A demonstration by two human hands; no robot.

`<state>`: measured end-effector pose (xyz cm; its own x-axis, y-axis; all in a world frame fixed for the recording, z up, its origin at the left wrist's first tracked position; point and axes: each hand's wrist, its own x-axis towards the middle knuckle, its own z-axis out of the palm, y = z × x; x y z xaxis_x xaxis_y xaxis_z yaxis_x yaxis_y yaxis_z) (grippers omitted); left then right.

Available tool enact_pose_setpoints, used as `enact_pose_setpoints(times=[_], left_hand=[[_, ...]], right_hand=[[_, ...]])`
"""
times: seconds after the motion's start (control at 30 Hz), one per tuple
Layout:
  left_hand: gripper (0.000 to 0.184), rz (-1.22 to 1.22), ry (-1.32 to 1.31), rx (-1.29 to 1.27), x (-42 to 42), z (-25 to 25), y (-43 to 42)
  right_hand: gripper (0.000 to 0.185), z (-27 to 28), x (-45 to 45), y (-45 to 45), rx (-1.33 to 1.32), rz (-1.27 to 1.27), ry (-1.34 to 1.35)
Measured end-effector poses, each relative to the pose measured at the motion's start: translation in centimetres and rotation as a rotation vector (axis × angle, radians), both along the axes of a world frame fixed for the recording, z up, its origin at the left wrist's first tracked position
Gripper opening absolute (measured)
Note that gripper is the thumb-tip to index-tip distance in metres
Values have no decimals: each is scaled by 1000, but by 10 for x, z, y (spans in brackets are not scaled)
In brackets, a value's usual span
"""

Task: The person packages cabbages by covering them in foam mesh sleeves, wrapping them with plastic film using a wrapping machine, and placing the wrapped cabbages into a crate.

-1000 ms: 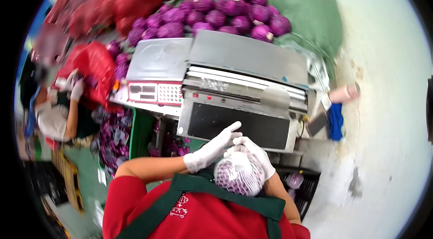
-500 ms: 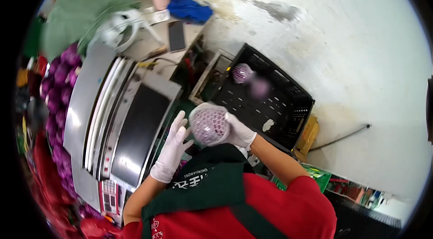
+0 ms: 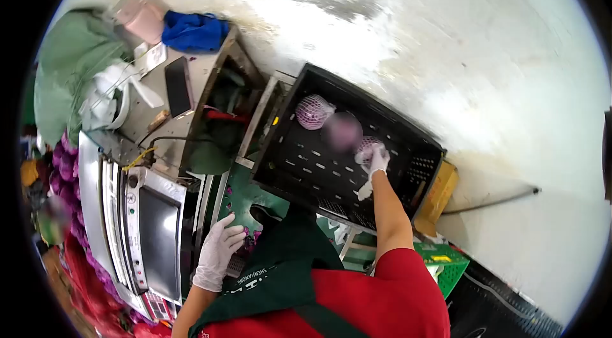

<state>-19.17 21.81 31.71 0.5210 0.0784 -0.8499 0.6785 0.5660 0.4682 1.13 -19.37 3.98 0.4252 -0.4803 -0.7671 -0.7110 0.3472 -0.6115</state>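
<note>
My right hand (image 3: 377,158) reaches into a black crate (image 3: 357,205), its fingers round a net-wrapped purple cabbage (image 3: 366,148). In the same crate, at its upper left, lies another netted cabbage (image 3: 312,112). Between these two is a blurred, round purple shape (image 3: 342,132). My left hand (image 3: 220,250), in a white glove, hangs beside the wrapping machine (image 3: 158,236) with its fingers apart and holds nothing. A pale scrap (image 3: 364,191) lies in the crate below my right hand.
A bench (image 3: 203,73) at upper left bears a phone (image 3: 179,87), a blue cloth (image 3: 194,32) and a pink bottle (image 3: 139,19). Purple cabbages and red bags line the far left. A yellow box (image 3: 440,201) and green crate (image 3: 451,269) stand right of the black crate.
The view has turned from the machine towards the black crate. My right hand has carried the netted cabbage down into the crate. My left hand has come off the cabbage and moved away from it.
</note>
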Motion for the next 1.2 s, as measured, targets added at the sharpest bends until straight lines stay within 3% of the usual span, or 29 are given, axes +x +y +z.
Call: enact_pose_setpoints(times=[0.1, 0.17, 0.23, 0.3, 0.37, 0.47, 0.5, 0.57, 0.63, 0.7, 0.77, 0.8, 0.83, 0.87, 0.9, 0.97, 1.0, 1.07, 1.13, 1.17, 1.2], left_hand=[[55, 69, -19, -28, 1, 5, -1], [51, 184, -79, -35, 0, 13, -1], [46, 182, -87, -6, -1, 25, 0], [48, 293, -195, 61, -17, 34, 7], [50, 267, -314, 144, -32, 53, 17], [53, 349, -430, 311, -62, 69, 30], [53, 397, -470, 348, -76, 69, 36], [49, 543, -510, 406, -104, 78, 56], [46, 679, -579, 596, -138, 83, 86], [40, 783, -551, 784, -178, 93, 124], [40, 900, -544, 943, -229, 79, 184], [42, 936, -472, 1033, -254, 74, 216], [44, 970, -400, 1111, -282, 69, 253], [47, 895, -200, 1358, -307, 64, 289], [50, 806, 12, 1584, -332, 54, 327], [53, 814, 204, 1732, -377, 18, 409], [53, 789, 312, 1731, -390, 17, 440], [55, 678, 534, 1738, -409, 15, 491], [57, 618, 712, 1732, -423, -5, 536], [55, 637, 779, 1681, -427, -26, 556], [54, 530, 863, 1539, -418, -7, 556]], right_hand=[[81, -40, 20, -27, 86, 138, -106], [72, -54, 36, -30, -409, 254, 0], [59, 20, 52, 17, -748, 571, 119], [51, 77, 51, 73, -1088, 977, -246], [42, 111, 40, 137, -927, 1162, -790], [34, 151, 6, 243, -423, 1290, -982], [34, 169, -9, 276, -414, 1386, -1042], [35, 185, -33, 339, 75, 1287, -929], [38, 208, -45, 389, 89, 1358, -848], [44, 240, -63, 428, 265, 1244, -617], [50, 232, -73, 455, 143, 1234, -638], [53, 253, -81, 463, -36, 1363, -596], [55, 242, -77, 464, -55, 1374, -586], [57, 231, -73, 466, -73, 1385, -577], [57, 210, -63, 466, -23, 1259, -541], [57, 191, -53, 472, -23, 962, -427], [55, 171, -38, 460, -142, 1146, -500], [50, 194, -50, 468, -148, 993, -393], [45, 195, -50, 466, -168, 1009, -430], [44, 181, -36, 457, -174, 1031, -441], [44, 188, -43, 462, -185, 1029, -444]])
